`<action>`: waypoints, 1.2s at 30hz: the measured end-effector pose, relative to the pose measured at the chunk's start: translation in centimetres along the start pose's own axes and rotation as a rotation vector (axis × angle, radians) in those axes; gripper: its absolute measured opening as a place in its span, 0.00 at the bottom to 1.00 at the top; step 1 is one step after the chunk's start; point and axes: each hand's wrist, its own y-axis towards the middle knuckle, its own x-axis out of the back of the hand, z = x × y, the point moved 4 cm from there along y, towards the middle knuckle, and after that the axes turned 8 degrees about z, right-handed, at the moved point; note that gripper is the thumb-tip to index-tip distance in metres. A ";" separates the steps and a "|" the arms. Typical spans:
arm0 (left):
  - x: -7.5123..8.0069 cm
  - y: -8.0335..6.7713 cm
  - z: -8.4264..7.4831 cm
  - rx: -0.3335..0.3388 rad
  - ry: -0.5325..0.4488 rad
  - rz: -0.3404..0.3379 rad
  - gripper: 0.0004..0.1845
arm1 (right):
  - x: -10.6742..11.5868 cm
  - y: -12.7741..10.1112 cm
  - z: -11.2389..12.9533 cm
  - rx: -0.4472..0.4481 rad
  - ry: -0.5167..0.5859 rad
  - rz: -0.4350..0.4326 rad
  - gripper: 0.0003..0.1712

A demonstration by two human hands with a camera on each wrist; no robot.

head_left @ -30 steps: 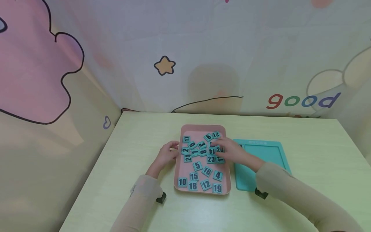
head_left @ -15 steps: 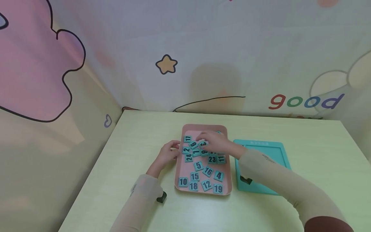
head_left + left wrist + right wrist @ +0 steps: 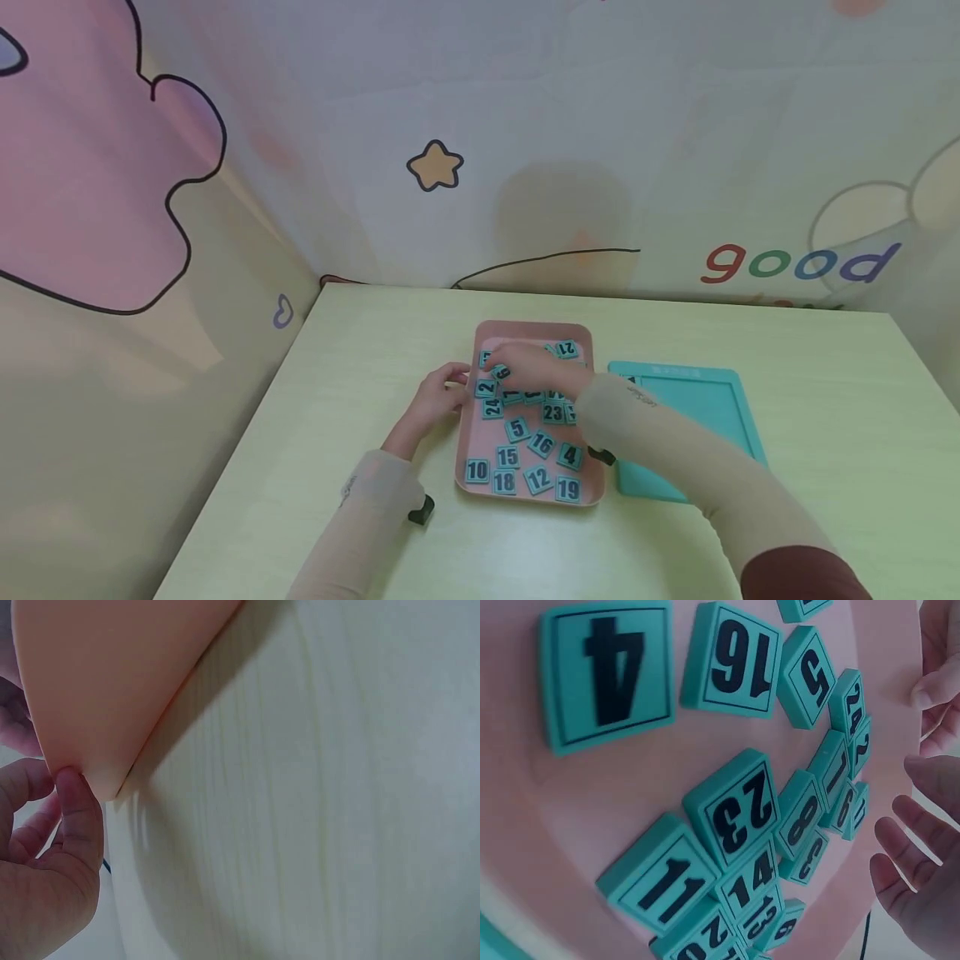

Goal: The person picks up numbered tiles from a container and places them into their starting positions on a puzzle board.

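A pink tray lies on the table, holding several teal number tiles in loose scatter. My left hand is at the tray's left edge; in the left wrist view, thumb and fingers pinch the rim. Over the upper left of the tray my right hand reaches, fingers parted around a tile marked 6 or 9. That tile still lies among the others. In the right wrist view the right-hand fingers are spread and hold nothing. The hand and sleeve cover part of the upper tiles.
A teal framed board lies right of the tray, partly beneath the right sleeve; a dark mark shows in its upper left corner. The pale wooden table meets a printed wall cloth at the back.
My right hand has moved left across the tray, from the tiles near its right side to those at upper left. The left hand stays at the rim, and the tiles look unmoved.
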 end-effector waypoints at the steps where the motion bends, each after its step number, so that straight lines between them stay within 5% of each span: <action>1: 0.0 0.0 0.0 0.001 0.000 -0.001 0.23 | -0.1 0.2 0.0 -0.003 0.002 0.003 0.22; 12: -0.1 0.0 -0.2 0.028 0.006 0.012 0.22 | -1.4 2.3 -1.4 -0.049 0.109 0.027 0.24; 36: -0.1 -0.3 -0.4 0.019 0.028 -0.007 0.22 | -2.6 2.8 -0.8 -0.059 -0.008 0.039 0.28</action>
